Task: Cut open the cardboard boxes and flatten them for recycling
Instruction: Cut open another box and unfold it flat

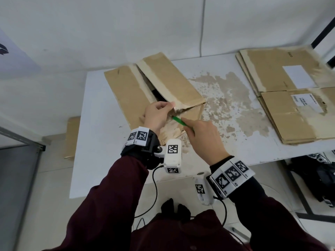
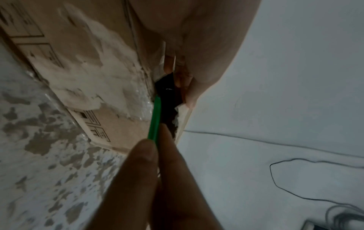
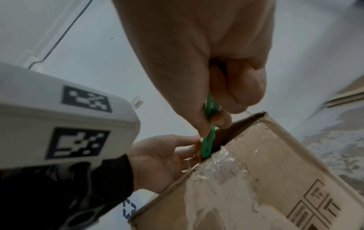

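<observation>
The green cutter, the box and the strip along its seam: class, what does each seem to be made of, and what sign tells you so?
Green cutter: apparently plastic, smooth and evenly coloured; the right hand pinches it.
Box: brown cardboard, matt, its face torn pale in patches; the left hand holds its flap.
Strip at the seam: probably clear plastic tape, glossy and crinkled.

Brown box [image 1: 126, 91] — green cutter [image 1: 179, 121] — white, brown-blotched table [image 1: 101, 134].

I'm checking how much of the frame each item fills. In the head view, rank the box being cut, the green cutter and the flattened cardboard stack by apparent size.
1. Flattened cardboard stack and box being cut: similar, and the frame edge crops the stack, so I won't rank them.
2. Green cutter, held by the right hand: clearly smallest.
</observation>
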